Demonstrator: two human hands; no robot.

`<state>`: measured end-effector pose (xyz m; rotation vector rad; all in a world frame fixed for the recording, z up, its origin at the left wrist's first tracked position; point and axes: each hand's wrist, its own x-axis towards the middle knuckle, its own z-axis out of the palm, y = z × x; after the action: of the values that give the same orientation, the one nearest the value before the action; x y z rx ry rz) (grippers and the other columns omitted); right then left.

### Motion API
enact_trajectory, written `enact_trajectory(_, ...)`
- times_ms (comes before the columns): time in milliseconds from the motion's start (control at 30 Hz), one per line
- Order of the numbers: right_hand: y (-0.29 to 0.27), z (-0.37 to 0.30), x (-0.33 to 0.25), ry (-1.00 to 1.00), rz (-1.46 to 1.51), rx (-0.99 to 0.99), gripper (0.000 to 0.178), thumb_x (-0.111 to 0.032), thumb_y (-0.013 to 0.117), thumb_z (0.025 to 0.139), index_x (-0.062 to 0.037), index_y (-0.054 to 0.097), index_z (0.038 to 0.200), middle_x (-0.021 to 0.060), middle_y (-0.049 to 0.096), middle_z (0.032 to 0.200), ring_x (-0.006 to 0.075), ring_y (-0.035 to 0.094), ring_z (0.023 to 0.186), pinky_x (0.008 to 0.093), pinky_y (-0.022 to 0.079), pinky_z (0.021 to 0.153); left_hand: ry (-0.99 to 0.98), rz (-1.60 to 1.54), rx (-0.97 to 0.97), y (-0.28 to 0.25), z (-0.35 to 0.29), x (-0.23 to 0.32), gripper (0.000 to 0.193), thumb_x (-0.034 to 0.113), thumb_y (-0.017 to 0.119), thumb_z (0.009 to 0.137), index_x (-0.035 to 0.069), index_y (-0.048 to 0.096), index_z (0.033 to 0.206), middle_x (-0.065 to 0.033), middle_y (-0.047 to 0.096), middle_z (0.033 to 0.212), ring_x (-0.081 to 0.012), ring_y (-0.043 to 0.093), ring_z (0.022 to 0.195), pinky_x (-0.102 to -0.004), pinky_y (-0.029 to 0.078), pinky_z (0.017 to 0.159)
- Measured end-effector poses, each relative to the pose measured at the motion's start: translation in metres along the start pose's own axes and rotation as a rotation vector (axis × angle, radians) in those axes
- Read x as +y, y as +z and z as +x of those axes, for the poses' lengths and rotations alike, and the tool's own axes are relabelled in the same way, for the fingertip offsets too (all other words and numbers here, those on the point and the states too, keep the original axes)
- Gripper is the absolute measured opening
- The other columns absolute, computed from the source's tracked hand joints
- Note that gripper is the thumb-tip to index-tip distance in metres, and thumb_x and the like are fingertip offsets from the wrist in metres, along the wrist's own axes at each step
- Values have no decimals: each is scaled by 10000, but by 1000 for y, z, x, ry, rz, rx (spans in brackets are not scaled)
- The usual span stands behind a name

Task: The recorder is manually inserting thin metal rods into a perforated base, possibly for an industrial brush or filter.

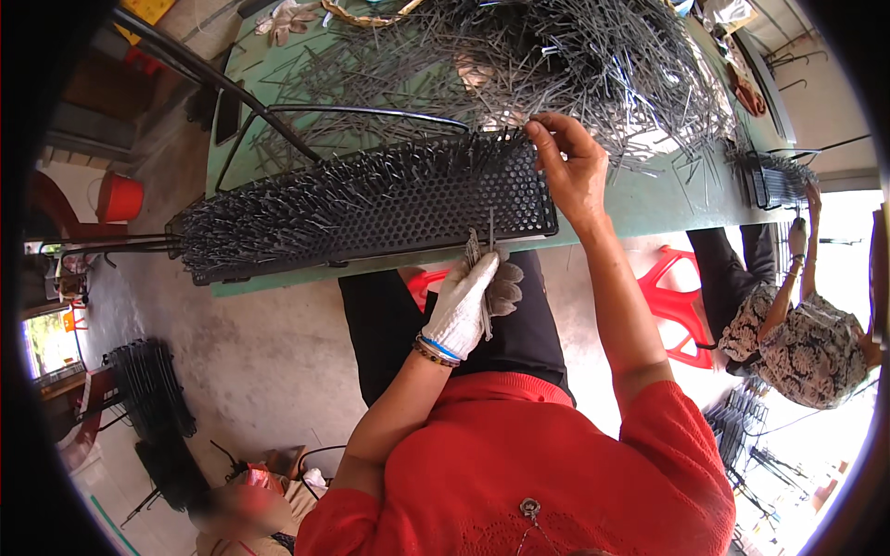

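Observation:
A long black rack with a perforated face lies along the table's near edge. Thin dark metal rods stand packed in its holes on the left and along the far edge; toward the right end bare holes show. My left hand, in a white and grey glove, is closed around a small bundle of thin metal rods just below the rack's near edge. My bare right hand is at the rack's far right corner, thumb and finger pinched together beside the last standing rods. What lies between those fingertips is too small to make out.
A large heap of loose rods covers the green table beyond the rack. Bent black bars rise at the left. On the right, another person works at a similar rack, near a red stool.

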<state>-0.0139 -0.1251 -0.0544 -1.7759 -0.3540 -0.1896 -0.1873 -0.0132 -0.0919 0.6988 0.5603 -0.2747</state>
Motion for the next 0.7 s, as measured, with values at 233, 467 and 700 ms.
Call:
enact_trajectory(233, 4, -4, 11, 44, 62, 49, 162, -122, 680, 889, 0, 664, 996, 22, 668, 768, 44, 540, 553, 192, 432, 502, -8, -41, -42, -2, 2, -1, 236, 201, 535, 969, 15, 612, 1092, -134, 687, 883, -182, 677, 638, -250, 544, 499)
enact_trajectory(467, 6, -7, 10, -201, -217, -33, 141, -70, 705, 836, -14, 677, 962, 67, 681, 795, 112, 613, 639, 254, 494, 593, -22, -29, -46, -3, 1, 0, 245, 203, 538, 968, 13, 607, 1107, -134, 686, 885, -183, 679, 657, -256, 544, 512)
enact_trajectory(700, 10, -8, 5, -240, -249, -175, 155, -92, 710, 816, -5, 669, 938, 110, 670, 874, 223, 661, 694, 292, 528, 592, -32, -1, -25, 0, -1, 3, 244, 204, 537, 968, 14, 603, 1106, -125, 685, 877, -170, 669, 643, -252, 539, 517)
